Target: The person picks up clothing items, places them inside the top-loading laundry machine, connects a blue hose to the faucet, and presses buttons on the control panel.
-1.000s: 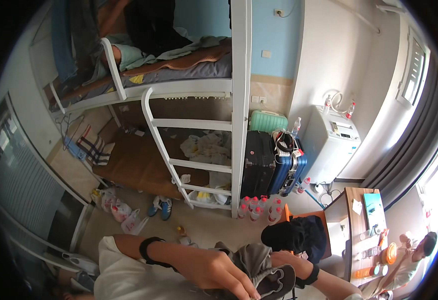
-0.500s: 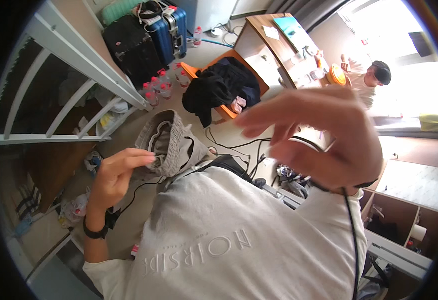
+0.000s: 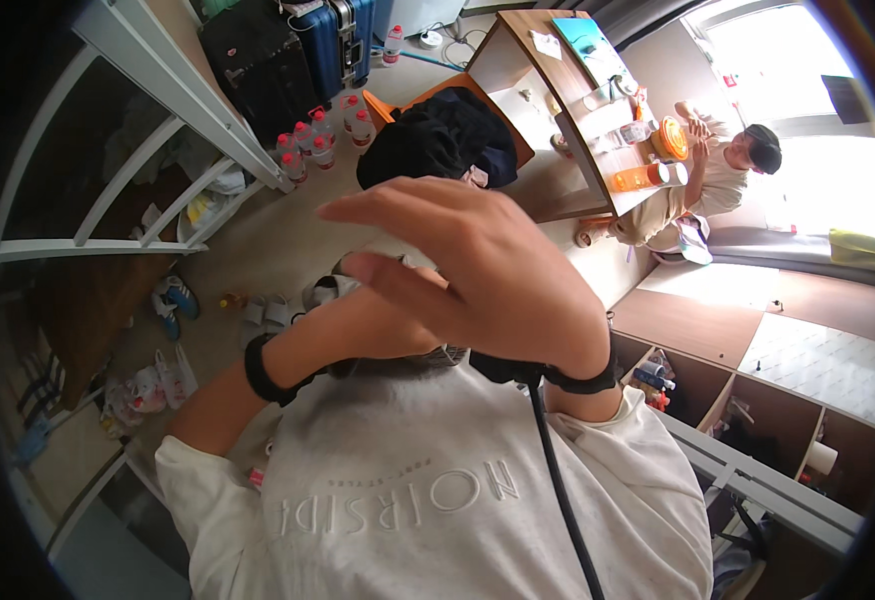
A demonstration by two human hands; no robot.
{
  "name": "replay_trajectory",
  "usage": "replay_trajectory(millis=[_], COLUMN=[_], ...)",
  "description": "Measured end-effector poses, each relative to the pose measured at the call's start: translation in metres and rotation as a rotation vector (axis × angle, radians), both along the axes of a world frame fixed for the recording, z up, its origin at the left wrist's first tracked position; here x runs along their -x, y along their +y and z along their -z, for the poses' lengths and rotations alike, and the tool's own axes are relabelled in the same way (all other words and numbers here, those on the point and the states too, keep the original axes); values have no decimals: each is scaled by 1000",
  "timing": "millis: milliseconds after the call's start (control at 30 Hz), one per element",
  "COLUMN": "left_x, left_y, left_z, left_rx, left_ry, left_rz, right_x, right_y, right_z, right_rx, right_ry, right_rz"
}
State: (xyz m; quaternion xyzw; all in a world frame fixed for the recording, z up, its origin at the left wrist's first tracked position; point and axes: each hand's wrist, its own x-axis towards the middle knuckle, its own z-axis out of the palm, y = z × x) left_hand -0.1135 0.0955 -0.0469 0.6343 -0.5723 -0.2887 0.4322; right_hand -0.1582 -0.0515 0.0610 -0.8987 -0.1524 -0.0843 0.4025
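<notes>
My right hand is raised close to the camera in front of my chest, fingers stretched to the left and thumb apart, with nothing seen in it. Behind and below it, my left hand reaches across to the right. Its fingers are hidden by the right hand, so what it holds, if anything, does not show. A black band circles my left wrist, and another black band is on the right. Past the left hand a small pale grey thing peeks out, too covered to name.
Ahead stands an orange chair heaped with dark clothes. Several bottles with red caps stand on the floor near suitcases. A white bed frame is at left. Another person sits beyond a wooden desk; open cubbies lie at right.
My left hand has moved right, behind my right hand, which has come left and lower. The beige cloth item with a gathered rim beside my left hand no longer shows. The view has shifted slightly.
</notes>
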Motion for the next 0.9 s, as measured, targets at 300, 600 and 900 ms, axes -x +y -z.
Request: replay_trajectory(millis=[300, 600, 900], left_x=[-32, -23, -123], left_y=[17, 13, 13], left_z=[-2, -20, -69], left_rx=[45, -80, -29], left_ry=[108, -56, -63], left_rz=[133, 122, -259], right_x=[27, -9, -14], right_y=[-6, -102, -126], right_z=[5, 71, 112], right_rx=[23, -1251, -115], right_ry=[-72, 17, -113], right_rz=[227, 571, 779])
